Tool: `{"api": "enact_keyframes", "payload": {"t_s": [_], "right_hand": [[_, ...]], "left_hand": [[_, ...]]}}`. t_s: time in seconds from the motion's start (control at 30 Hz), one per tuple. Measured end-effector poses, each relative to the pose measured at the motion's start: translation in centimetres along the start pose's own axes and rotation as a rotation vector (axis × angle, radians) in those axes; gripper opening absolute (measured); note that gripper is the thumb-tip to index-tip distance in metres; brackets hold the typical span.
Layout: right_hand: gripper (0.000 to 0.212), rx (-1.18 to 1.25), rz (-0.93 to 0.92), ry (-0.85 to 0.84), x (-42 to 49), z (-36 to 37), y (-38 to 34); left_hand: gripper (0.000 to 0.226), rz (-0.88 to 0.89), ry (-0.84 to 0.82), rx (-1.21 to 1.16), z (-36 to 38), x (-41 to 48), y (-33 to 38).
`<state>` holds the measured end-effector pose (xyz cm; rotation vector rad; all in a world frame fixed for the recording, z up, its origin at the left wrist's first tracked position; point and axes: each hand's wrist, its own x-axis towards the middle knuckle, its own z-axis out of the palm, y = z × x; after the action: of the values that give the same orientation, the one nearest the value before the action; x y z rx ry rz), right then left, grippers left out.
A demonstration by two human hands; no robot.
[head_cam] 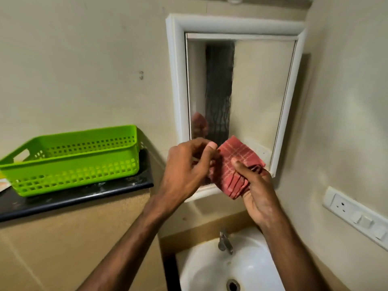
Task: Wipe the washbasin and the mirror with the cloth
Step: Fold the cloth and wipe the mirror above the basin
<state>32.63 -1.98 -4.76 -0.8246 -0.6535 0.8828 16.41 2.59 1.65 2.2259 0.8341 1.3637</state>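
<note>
A folded red checked cloth (pixel 233 164) is held in front of the mirror's lower edge. My right hand (pixel 257 194) grips it from below, thumb pressed on top. My left hand (pixel 189 166) pinches the cloth's left edge with fingers and thumb. The white-framed mirror (pixel 260 87) hangs on the wall behind the cloth and reflects a dark strip and part of a hand. The white washbasin (pixel 205 267) sits below, with a metal tap (pixel 225 241) at its back and a drain (pixel 233 285) in the bowl.
A green perforated plastic basket (pixel 71 158) stands on a black countertop (pixel 79 196) to the left. A white switch and socket panel (pixel 357 215) is on the right wall. A small hook (pixel 141 75) is fixed on the wall left of the mirror.
</note>
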Motion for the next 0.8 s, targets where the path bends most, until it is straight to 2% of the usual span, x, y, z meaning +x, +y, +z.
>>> {"api": "enact_keyframes", "payload": {"t_s": [0.07,0.13,0.23,0.33,0.43,0.53,0.57,0.63,0.73,0.8], "right_hand": [[0.031,0.074,-0.026,0.021,1.1,1.5,-1.6],[0.029,0.100,-0.122,0.051,2.1,3.7,-3.4],[0.033,0.046,-0.419,0.134,3.7,8.1,-6.8],[0.038,-0.144,-0.822,0.220,4.7,12.5,-10.6],[0.043,-0.318,-1.229,0.228,6.5,15.7,-13.7],[0.052,-0.511,-1.483,0.244,9.6,18.0,-15.7],[0.054,-0.588,-1.521,0.263,10.8,18.6,-16.1],[0.059,-0.757,-1.483,0.244,12.9,19.7,-16.0],[0.072,-1.043,-1.279,0.055,14.8,20.6,-14.6],[0.084,-1.150,-1.224,-0.032,15.3,20.6,-13.5]], "left_hand": [[0.019,0.065,0.174,0.020,-0.9,1.6,0.9],[0.014,0.114,0.354,0.009,-1.8,3.4,1.5],[0.028,0.189,0.528,0.061,-3.1,7.1,1.4],[0.044,0.240,0.607,0.161,-3.9,11.2,0.7],[0.053,0.229,0.595,0.177,-4.4,13.8,0.1],[0.053,0.195,0.541,0.147,-4.5,14.7,-0.7],[0.051,0.190,0.531,0.142,-4.5,14.8,-1.0],[0.048,0.184,0.516,0.126,-4.4,14.8,-1.6],[0.047,0.184,0.512,0.070,-4.6,14.7,-2.1],[0.046,0.186,0.512,0.022,-4.7,14.8,-2.3]]}}
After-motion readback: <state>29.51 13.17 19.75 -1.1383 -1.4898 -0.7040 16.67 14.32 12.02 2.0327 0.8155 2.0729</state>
